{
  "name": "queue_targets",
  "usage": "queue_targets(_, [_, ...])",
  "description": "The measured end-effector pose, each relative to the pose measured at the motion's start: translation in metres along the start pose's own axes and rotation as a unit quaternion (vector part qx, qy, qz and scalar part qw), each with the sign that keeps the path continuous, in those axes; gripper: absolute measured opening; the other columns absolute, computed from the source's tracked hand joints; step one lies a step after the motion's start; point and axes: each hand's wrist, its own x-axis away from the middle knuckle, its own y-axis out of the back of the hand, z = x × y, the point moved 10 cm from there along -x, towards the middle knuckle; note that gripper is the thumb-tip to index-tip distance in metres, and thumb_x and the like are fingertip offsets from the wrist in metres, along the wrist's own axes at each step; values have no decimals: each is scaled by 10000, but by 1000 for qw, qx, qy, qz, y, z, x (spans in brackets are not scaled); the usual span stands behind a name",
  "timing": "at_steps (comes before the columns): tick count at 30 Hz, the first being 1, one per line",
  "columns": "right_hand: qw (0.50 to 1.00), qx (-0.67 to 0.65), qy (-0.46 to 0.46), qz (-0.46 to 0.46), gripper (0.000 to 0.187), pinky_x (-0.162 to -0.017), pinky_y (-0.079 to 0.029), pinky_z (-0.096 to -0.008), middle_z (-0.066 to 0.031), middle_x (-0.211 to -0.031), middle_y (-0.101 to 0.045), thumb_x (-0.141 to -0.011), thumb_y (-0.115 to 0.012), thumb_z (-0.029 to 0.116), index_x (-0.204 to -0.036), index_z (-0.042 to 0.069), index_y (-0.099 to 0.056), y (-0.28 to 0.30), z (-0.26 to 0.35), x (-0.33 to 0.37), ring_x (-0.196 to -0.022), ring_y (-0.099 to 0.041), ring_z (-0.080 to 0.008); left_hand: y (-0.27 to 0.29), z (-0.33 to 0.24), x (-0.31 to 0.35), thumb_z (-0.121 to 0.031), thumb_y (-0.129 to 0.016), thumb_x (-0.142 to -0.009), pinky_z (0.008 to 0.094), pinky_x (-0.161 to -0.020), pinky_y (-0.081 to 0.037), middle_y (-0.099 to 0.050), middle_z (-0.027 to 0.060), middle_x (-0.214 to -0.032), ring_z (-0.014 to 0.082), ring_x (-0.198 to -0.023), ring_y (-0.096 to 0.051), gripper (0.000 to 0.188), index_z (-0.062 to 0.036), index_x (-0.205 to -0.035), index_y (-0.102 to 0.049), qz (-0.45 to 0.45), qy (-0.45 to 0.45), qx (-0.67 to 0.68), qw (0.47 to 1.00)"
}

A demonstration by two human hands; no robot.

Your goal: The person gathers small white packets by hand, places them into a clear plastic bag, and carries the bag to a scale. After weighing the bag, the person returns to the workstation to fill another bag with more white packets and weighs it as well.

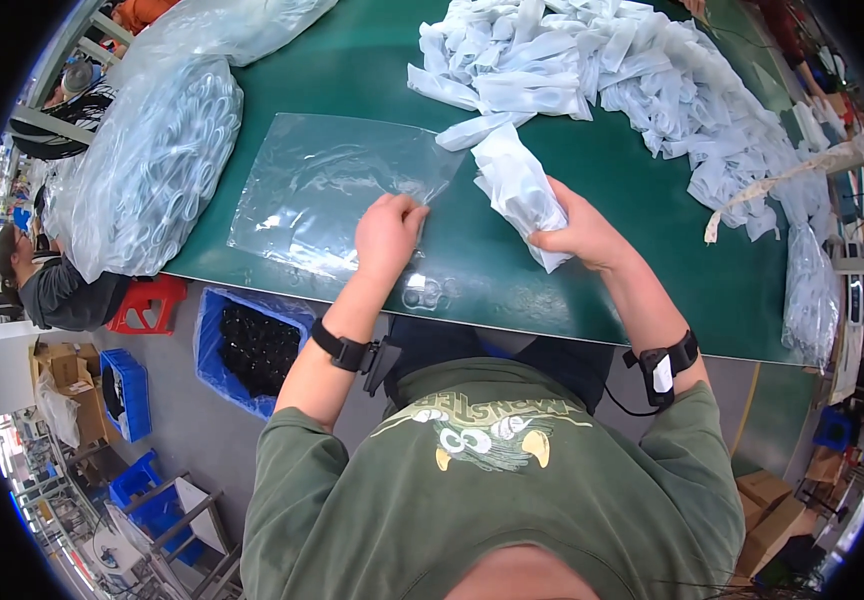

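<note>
A flat clear plastic bag [302, 185] lies on the green tabletop in front of me, to the left. My left hand [389, 235] is closed at its right edge, the thumb and fingers pinching the film. In my right hand [587, 230], closed and raised a little over the table, is a bundle of whitish wrapped packets [520, 185]; what is inside them cannot be made out. One loose packet [482, 130] lies just beyond the bundle, close to the bag's far right corner.
A large heap of similar packets [592, 60] spreads across the far right of the table [332, 75]. At the left stands a big clear sack [167, 150] full of looped, clear pieces. Below the table edge sits a blue-lined bin [214, 345] of black items, near a red stool [152, 305].
</note>
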Motion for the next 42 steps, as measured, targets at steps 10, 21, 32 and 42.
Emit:
queue_targets(10, [990,-123,2,64,849,-988,-438,-334,-85,-1259,-570,-667,-779,134,-1419,4,-408,-27,-6,-1,-1136,-563,-184,0,33,37,-37,-715,-809,256,-614,-477,-655,48,-728,116,-652,-611,77,-4,-852,-660,96,175,327,924])
queue_targets(21, [929,-345,37,130,850,-933,-517,-366,-134,-1212,-608,-659,-815,248,-1371,-17,-434,-107,-4,-42,-1063,-635,-247,-18,44,52,-91,-734,-815,267,-711,-481,-619,40,-825,144,-810,-607,133,-33,-887,-638,122,166,382,901])
queue_targets(32, [955,-291,18,46,840,-927,-517,-363,-131,-1203,-608,-688,-795,232,-1387,-22,-405,-36,-39,-16,-1063,-634,-241,19,-12,39,-139,-757,-760,411,-708,-478,-570,109,-789,325,-792,-579,166,-40,-825,-641,-35,-33,-13,999])
queue_targets(42, [956,-292,19,26,905,-889,-532,-378,-156,-1210,-606,-662,-819,274,-1407,-15,-393,-31,-44,5,-1042,-640,-261,-7,42,39,-129,-665,-867,331,-712,-480,-643,106,-844,248,-790,-624,117,-17,-846,-692,110,175,290,935])
